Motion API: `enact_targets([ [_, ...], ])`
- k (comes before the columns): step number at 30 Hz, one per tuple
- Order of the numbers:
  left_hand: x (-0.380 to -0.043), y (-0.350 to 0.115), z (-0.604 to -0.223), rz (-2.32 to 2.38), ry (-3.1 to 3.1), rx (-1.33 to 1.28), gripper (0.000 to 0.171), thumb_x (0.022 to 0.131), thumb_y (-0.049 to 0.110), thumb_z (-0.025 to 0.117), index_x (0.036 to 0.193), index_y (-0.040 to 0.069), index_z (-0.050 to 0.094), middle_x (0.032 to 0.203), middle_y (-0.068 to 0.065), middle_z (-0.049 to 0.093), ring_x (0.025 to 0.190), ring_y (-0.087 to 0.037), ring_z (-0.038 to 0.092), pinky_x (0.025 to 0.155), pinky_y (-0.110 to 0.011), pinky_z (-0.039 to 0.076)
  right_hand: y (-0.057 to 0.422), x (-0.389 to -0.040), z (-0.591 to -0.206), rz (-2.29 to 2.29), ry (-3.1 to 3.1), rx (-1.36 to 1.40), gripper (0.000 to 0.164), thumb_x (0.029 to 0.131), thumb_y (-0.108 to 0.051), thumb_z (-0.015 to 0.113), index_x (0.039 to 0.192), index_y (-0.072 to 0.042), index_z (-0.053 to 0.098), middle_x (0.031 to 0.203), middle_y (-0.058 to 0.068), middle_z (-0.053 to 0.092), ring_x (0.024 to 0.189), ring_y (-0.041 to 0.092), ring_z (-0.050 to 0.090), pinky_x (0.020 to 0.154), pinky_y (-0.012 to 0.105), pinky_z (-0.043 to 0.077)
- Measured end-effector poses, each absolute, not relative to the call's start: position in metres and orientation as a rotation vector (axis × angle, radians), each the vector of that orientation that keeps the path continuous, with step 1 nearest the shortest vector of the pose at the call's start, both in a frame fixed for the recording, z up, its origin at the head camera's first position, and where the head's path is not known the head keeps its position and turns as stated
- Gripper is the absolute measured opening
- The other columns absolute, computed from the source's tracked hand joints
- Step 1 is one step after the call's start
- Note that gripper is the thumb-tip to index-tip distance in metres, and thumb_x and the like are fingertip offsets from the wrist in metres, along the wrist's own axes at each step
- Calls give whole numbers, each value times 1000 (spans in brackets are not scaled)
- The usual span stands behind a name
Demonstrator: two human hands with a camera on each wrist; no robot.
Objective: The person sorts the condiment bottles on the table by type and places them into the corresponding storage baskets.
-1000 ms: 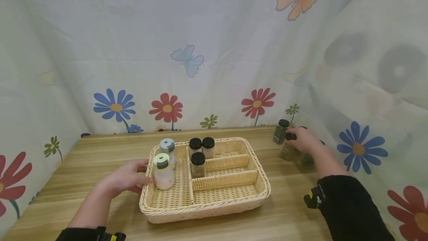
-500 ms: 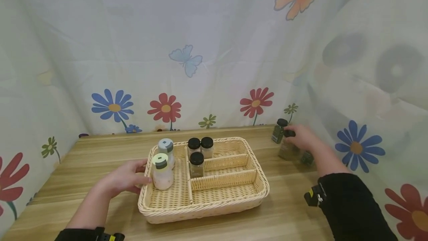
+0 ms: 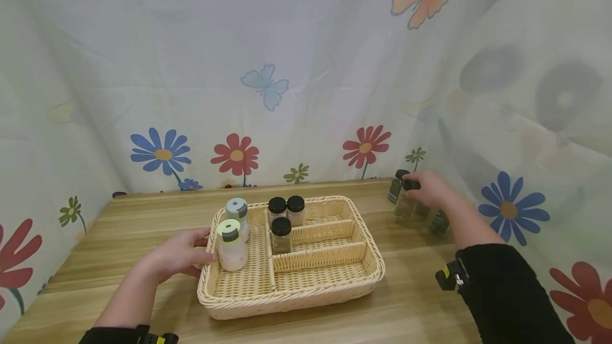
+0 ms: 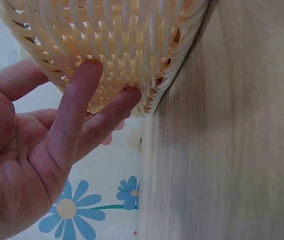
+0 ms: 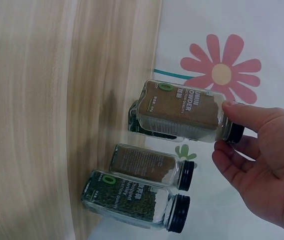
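My right hand (image 3: 432, 191) pinches the black cap of a cumin powder jar (image 5: 184, 110) between thumb and fingers. In the right wrist view this square glass jar of brown powder is held off the table, partly covering a dark green jar (image 5: 154, 131) behind it. My left hand (image 3: 179, 255) grips the left rim of a wicker basket (image 3: 291, 301), thumb over the edge. Its fingertips (image 4: 132, 93) press the woven outer wall in the left wrist view. Two white shakers, one with a yellow-green lid (image 3: 232, 246) and one with a pale blue lid (image 3: 239, 214), stand in the basket's left compartment.
Three black-capped jars (image 3: 281, 235) occupy the left ends of the basket's back and middle right-hand compartments. A chopped parsley jar (image 5: 127, 197) and another brown-powder jar (image 5: 146, 166) stand on the wooden table (image 3: 406, 291) by the right hand. A flowered curtain (image 3: 306, 121) encloses the table.
My right hand has raised the cumin powder jar slightly and moved it a little left. The left hand stays on the basket, and the view has shifted slightly.
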State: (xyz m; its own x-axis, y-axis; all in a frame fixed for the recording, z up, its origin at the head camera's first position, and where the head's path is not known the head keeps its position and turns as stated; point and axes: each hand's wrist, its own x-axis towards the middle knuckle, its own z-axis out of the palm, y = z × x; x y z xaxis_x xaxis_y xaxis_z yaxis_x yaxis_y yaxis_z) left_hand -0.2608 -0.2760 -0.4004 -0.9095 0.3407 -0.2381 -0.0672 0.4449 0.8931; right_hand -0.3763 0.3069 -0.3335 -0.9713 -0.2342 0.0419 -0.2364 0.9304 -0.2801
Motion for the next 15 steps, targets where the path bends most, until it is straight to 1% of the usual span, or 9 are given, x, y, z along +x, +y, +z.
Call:
enact_targets([
  [3, -260, -276, -399, 1461, 2310, 231, 81, 90, 11, 70, 157, 0, 26, 153, -36, 37, 111, -33, 68, 79, -50, 64, 305, -375, -330, 460, -3077, 366, 56, 96, -20, 64, 146, 0, 49, 142, 33, 53, 76, 25, 55, 67, 36, 45],
  [4, -260, -276, -399, 1461, 2310, 231, 81, 90, 11, 70, 157, 0, 26, 153, -36, 38, 111, -32, 68, 79, -50, 64, 304, -375, -329, 478, -3077, 357, 56, 96, -20, 64, 147, -1, 49, 142, 32, 53, 69, 24, 53, 63, 35, 45],
  [6, -260, -276, -399, 1458, 2312, 234, 81, 90, 11, 70, 157, 0, 26, 153, -35, 38, 111, -32, 68, 79, -50, 64, 302, -374, -327, 491, -3065, 351, 56, 96, -20, 64, 147, -2, 49, 142, 32, 54, 68, 23, 53, 62, 33, 45],
  [7, -260, -276, -399, 1458, 2313, 233, 81, 90, 11, 70, 157, 0, 26, 153, -35, 38, 111, -32, 68, 79, -50, 64, 301, -373, -325, 495, -3057, 355, 56, 96, -20, 64, 147, -1, 49, 141, 32, 54, 70, 24, 54, 62, 34, 46],
  [9, -260, -276, -399, 1458, 2315, 235, 81, 90, 11, 70, 157, 0, 27, 153, -36, 38, 110, -32, 68, 78, -50, 64, 299, -371, -322, 487, -3038, 365, 55, 96, -20, 65, 146, -1, 50, 140, 32, 55, 85, 28, 59, 68, 37, 49],
  [10, -260, -276, -399, 1459, 2314, 234, 81, 90, 11, 70, 157, 0, 27, 153, -36, 38, 111, -32, 68, 78, -50, 64, 298, -371, -320, 472, -3031, 374, 55, 96, -20, 65, 146, -1, 51, 140, 31, 56, 86, 29, 60, 71, 38, 50],
  [11, -259, -276, -399, 1461, 2312, 235, 81, 90, 10, 69, 157, -1, 26, 153, -36, 38, 111, -32, 68, 78, -50, 64, 297, -370, -318, 450, -3024, 383, 55, 96, -21, 66, 145, -2, 52, 140, 31, 56, 94, 29, 60, 75, 38, 49],
  [14, -258, -275, -398, 1467, 2309, 228, 81, 90, 10, 69, 157, 0, 26, 153, -36, 38, 111, -32, 68, 79, -50, 64, 294, -368, -312, 421, -3014, 405, 54, 95, -20, 66, 144, -3, 53, 138, 30, 59, 91, 27, 60, 74, 37, 49],
  [15, -258, -275, -398, 1463, 2313, 226, 81, 90, 10, 70, 157, 0, 26, 153, -36, 37, 112, -32, 68, 79, -50, 64, 293, -367, -310, 421, -3017, 409, 54, 95, -21, 66, 145, -3, 52, 137, 30, 59, 83, 26, 60, 70, 36, 48],
])
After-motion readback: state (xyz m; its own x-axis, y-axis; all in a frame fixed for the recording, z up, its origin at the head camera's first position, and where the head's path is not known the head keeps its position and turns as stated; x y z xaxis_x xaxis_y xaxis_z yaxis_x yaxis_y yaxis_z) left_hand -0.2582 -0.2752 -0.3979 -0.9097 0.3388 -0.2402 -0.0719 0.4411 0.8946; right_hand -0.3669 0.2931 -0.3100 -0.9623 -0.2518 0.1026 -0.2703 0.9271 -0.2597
